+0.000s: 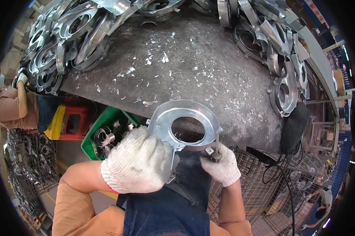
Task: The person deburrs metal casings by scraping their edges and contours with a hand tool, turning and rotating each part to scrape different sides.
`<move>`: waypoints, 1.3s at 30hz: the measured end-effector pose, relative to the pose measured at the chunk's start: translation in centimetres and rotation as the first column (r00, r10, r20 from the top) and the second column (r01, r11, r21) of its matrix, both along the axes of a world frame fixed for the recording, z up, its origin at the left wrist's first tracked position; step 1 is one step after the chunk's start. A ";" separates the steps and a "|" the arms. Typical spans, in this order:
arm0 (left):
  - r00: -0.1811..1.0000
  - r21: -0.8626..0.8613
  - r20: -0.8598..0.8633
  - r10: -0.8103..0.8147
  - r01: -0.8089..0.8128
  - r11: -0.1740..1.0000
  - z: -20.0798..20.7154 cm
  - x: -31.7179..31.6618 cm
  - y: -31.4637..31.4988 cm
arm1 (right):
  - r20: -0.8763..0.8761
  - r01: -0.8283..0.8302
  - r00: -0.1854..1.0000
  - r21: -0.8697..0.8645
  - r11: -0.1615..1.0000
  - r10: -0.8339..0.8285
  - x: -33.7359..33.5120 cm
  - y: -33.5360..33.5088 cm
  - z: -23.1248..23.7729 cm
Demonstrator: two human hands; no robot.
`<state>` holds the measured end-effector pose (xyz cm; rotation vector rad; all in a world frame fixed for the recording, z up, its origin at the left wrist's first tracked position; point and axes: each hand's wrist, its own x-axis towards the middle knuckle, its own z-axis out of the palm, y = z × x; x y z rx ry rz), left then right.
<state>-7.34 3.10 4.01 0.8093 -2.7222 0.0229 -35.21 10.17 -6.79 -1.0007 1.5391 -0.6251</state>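
Note:
My left hand [140, 163], in a white knitted glove, is closed on the near left side of a silver cast-metal housing [161, 120]. This round part has a raised rim and a large off-centre hole. It is held in front of my body at the table's near edge. My right hand [223, 164], gloved too, is wrapped round a slim metal hand tool [217, 146] whose exact kind I cannot make out. The tool stands against the right side of the housing's rim. The fingers of both hands are partly hidden.
Metal shavings [165, 58] are strewn over the dark table [209, 63]. Castings are heaped at its left [47, 55] and right [285, 90]. A green bin [91, 135] of metal parts stands beside my left arm. Wire cages [248, 196] flank me; other people [16, 106] are nearby.

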 end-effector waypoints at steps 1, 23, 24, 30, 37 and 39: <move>1.000 0.000 0.000 0.007 -0.007 1.000 0.1 0.1 -0.1 | -0.033 -0.059 0.998 -0.061 0.996 0.057 -0.1 -0.4 0.1; 1.000 -0.139 0.026 -0.003 0.006 0.990 -3.1 -6.0 4.1 | 0.269 -0.327 0.909 -0.011 0.945 0.318 1.0 0.3 0.1; 0.999 -0.140 0.014 -0.036 0.037 0.989 -3.3 -5.9 4.1 | 0.074 -0.294 0.953 -0.021 0.956 0.294 0.9 1.0 0.0; 0.996 -0.073 -0.020 0.082 -0.083 0.994 -4.4 -6.8 4.8 | -0.391 0.014 0.916 -0.189 0.982 -0.088 2.5 1.8 -0.1; 0.997 -0.086 0.061 0.054 -0.049 0.995 -3.3 -7.1 4.7 | -0.626 -0.005 0.772 -0.180 0.984 -0.111 3.3 1.1 1.3; 0.994 -0.102 0.067 0.089 -0.082 0.991 -3.5 -7.6 5.0 | -0.564 -0.020 0.822 -0.160 0.987 -0.075 2.8 1.3 1.2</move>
